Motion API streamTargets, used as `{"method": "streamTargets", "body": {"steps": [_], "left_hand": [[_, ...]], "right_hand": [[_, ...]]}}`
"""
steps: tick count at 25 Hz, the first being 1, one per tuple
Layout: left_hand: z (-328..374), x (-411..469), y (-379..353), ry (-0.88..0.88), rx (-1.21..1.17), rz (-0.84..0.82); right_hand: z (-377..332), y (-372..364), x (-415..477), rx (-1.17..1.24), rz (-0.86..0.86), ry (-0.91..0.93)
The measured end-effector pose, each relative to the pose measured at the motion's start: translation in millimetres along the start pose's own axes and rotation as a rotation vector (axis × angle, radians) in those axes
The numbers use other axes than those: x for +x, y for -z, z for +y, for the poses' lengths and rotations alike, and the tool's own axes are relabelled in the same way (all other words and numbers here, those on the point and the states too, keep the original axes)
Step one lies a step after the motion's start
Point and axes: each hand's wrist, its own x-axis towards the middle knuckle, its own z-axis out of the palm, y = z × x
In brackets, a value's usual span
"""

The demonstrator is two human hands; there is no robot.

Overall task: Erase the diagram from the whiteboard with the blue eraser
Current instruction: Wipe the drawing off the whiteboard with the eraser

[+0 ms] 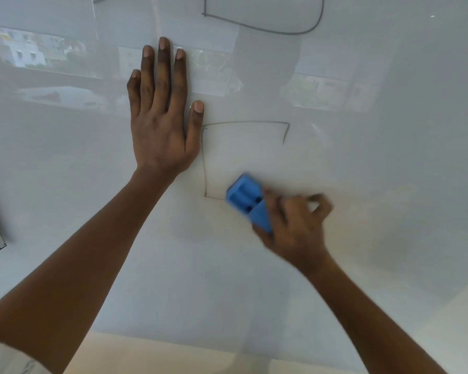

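**Mid-wipe at bottom edge of square**

Holds blue eraser [247, 202] in right hand [295, 225], fingers curled round its lower right end; motion-blurred. Presses it to whiteboard [389, 157] on bottom edge of square [203, 163], long axis slanting upper left to lower right. Leaves left side and top line, both up and left of eraser. Rests left hand [161, 125] flat, fingers straight, just left of side line; probably needs shifting. Above, second outline [319, 20] untouched.

The left hand [160, 125] lies on the board [389, 157], just left of the square [246, 122]. The eraser [247, 201], in the right hand [295, 222], is on the square's lower side. Another outline [289, 32] is above.
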Motion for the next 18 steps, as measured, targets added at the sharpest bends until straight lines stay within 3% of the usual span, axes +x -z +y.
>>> {"method": "streamTargets", "body": {"steps": [2, 4, 9, 12, 15, 18], "left_hand": [[0, 0, -1, 0.01, 0.005, 0.004], [0, 0, -3, 0.014, 0.009, 0.011], [-3, -1, -5, -0.002, 0.016, 0.003], [-2, -2, -4, 0.0, 0.006, 0.003], [-2, 0, -3, 0.002, -0.003, -0.012], [-1, -1, -2, 0.009, -0.01, -0.027]], "right_hand": [[20, 1, 22, -0.06, 0.069, -0.191], [12, 0, 17, -0.019, 0.056, -0.222], [-54, 2, -70, 0.138, -0.235, 0.345], [-53, 2, -75, 0.136, -0.261, 0.471], [-23, 9, -17, 0.092, -0.12, 0.369], [55, 11, 71, -0.122, 0.114, -0.014]]}}
